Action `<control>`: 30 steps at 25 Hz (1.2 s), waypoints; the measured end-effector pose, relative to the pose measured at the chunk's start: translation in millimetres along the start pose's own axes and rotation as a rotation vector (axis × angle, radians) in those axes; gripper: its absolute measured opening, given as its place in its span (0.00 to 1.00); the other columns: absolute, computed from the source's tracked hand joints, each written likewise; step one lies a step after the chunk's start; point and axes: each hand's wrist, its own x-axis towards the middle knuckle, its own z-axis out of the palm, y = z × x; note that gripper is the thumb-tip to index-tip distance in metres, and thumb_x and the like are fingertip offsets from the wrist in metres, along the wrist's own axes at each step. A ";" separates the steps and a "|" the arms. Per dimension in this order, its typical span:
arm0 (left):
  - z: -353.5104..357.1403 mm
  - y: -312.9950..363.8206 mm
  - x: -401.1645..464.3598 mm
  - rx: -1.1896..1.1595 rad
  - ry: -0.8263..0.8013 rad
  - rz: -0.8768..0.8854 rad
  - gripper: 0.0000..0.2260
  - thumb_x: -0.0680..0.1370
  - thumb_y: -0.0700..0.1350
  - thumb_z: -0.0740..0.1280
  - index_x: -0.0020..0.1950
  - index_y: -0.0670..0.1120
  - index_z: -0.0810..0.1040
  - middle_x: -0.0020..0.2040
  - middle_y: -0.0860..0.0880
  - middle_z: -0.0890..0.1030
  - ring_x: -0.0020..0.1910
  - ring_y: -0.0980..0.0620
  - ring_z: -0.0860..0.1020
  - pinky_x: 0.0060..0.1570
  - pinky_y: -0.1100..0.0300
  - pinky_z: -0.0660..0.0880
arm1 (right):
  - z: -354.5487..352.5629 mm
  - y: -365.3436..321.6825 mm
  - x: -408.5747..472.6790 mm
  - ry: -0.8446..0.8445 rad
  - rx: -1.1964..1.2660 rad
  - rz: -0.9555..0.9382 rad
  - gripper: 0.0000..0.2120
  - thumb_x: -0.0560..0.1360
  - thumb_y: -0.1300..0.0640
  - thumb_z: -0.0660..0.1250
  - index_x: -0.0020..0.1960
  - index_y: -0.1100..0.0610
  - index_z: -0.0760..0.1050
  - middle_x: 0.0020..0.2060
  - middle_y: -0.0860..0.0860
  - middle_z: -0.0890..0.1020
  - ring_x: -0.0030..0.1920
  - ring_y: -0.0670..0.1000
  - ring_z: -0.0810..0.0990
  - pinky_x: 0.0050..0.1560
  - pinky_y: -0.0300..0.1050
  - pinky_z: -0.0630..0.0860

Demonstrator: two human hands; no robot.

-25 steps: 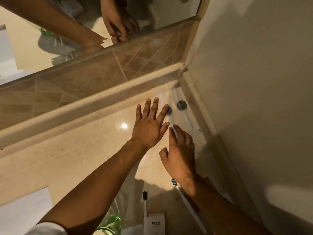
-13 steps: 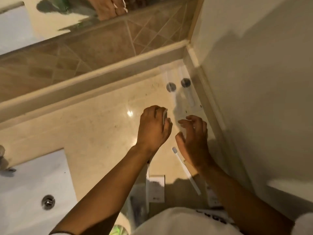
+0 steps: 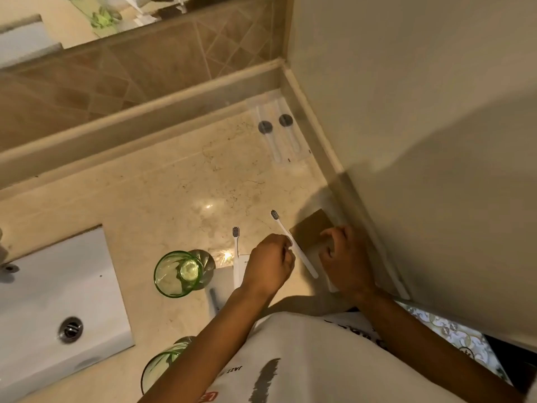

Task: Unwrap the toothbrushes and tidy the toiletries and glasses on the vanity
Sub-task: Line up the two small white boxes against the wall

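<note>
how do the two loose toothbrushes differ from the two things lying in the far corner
The two loose toothbrushes lie unwrapped near the hands, small dark bristle heads pointing away; the corner pair lies apart from the hands, apparently in clear wrapping, with round dark heads. The loose ones splay apart; the corner pair lies parallel, side by side. Both pairs have white handles and rest on the vanity top.

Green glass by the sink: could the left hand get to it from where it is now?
Probably yes. The green glass stands upright just left of the left hand, with bare counter between them. But that hand seems to be pinching a toothbrush, which it would have to drop first.
</note>
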 end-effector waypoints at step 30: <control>-87.1 -12.1 39.6 -0.551 0.181 -0.301 0.21 0.70 0.34 0.68 0.59 0.50 0.84 0.53 0.49 0.86 0.52 0.50 0.84 0.53 0.49 0.82 | 5.2 -113.5 50.0 -0.036 0.293 -0.122 0.24 0.73 0.60 0.75 0.67 0.58 0.75 0.58 0.51 0.81 0.49 0.48 0.80 0.38 0.23 0.70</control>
